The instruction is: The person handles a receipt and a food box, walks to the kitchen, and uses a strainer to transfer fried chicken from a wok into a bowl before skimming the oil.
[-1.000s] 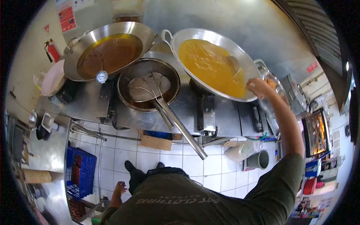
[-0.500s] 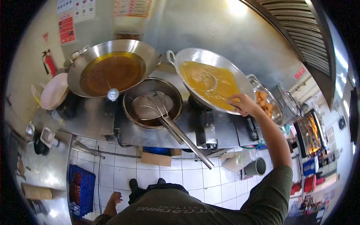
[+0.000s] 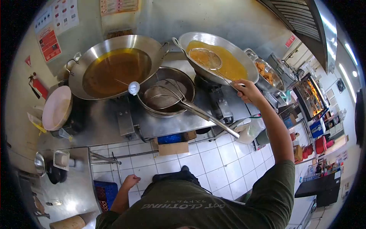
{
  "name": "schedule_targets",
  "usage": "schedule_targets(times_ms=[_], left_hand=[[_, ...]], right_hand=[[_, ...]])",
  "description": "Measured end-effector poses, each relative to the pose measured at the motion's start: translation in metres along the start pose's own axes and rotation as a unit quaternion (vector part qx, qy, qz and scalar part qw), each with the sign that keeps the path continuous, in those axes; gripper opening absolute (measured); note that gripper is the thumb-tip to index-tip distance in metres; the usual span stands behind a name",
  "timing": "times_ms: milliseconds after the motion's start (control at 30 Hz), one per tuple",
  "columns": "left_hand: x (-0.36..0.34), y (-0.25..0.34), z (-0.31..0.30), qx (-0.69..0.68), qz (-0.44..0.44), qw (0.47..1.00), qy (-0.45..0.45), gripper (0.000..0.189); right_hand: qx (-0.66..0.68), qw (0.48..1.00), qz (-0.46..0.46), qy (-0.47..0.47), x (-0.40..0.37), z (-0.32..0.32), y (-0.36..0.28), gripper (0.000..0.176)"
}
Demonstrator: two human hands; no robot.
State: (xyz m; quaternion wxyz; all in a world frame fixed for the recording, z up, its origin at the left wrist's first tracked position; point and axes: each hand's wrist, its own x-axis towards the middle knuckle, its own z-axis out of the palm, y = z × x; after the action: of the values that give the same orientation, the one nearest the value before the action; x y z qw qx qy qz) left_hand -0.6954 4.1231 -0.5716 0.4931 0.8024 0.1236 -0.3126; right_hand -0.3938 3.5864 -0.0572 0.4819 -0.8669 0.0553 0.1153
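My right hand [image 3: 246,91] is closed on the handle of a round mesh skimmer [image 3: 206,58]. The skimmer's head is over the yellow oil [image 3: 232,63] in the right wok [image 3: 249,72], with small light bits in or under its mesh. Down at my left side hangs my left hand [image 3: 130,181], away from everything, its fingers curled and nothing visible in them. Left of the right wok stands a steel pot [image 3: 190,80] with long-handled strainers [image 3: 162,97] resting across it.
A large wok [image 3: 85,63] of darker oil sits at the left, a thermometer [image 3: 134,88] at its rim. Fried pieces [image 3: 264,72] lie in a steel bowl at the right. A pink bowl [image 3: 57,107], a fire extinguisher [image 3: 38,86] and a side table [image 3: 76,191] are on the left.
The skimmer's head has come up from the oil and its mesh now shows clearly. My left hand is raised a little. The whole view has shifted and turned.
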Motion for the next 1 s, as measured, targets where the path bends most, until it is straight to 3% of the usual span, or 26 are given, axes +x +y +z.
schedule_targets(times_ms=[33,133,200,267,333,400,467,567,667,867,967,1000], left_hand=[[0.011,-0.011,-0.011,0.061,0.029,0.998,-0.012,0.037],[0.013,0.006,-0.022,-0.100,-0.029,0.994,0.019,0.037],[0.039,-0.034,-0.017,-0.192,-0.054,0.980,0.011,0.034],[0.030,-0.046,-0.011,-0.180,-0.065,0.981,0.024,0.029],[0.028,-0.087,-0.004,-0.211,-0.082,0.974,-0.024,0.022],[0.001,-0.109,-0.009,-0.406,-0.069,0.898,-0.152,0.022],[-0.014,-0.127,-0.006,-0.401,-0.081,0.892,-0.189,0.023],[-0.023,-0.156,-0.004,-0.271,-0.102,0.946,-0.145,0.024],[-0.030,-0.169,-0.009,-0.232,-0.111,0.959,-0.119,0.026],[-0.023,-0.177,-0.020,-0.297,-0.114,0.946,-0.060,0.029],[-0.019,-0.181,-0.024,-0.443,-0.106,0.889,-0.039,0.030],[-0.020,-0.181,-0.026,-0.390,-0.120,0.913,-0.014,0.030]], right_hand=[[0.015,1.000,0.001,0.007,-0.002,0.004,0.001,0.029],[0.055,0.998,-0.003,0.014,-0.003,0.015,0.008,0.027],[0.074,0.997,-0.004,0.025,-0.004,0.026,0.007,0.025],[0.091,0.995,0.000,0.048,-0.006,0.032,0.007,0.023],[0.063,0.995,-0.023,0.072,-0.008,0.042,0.009,0.020],[-0.038,0.993,-0.037,0.102,-0.016,0.050,0.002,0.021],[0.013,0.995,-0.027,0.092,-0.010,0.035,0.007,0.021],[-0.007,0.993,-0.027,0.113,-0.018,0.049,0.007,0.021],[-0.072,0.989,-0.030,0.123,-0.010,0.037,0.010,0.021],[0.013,0.995,-0.029,0.094,-0.033,0.040,0.011,0.023],[-0.004,0.993,-0.037,0.112,-0.040,0.044,0.017,0.022],[-0.005,0.993,-0.037,0.111,-0.038,0.048,0.024,0.024]])
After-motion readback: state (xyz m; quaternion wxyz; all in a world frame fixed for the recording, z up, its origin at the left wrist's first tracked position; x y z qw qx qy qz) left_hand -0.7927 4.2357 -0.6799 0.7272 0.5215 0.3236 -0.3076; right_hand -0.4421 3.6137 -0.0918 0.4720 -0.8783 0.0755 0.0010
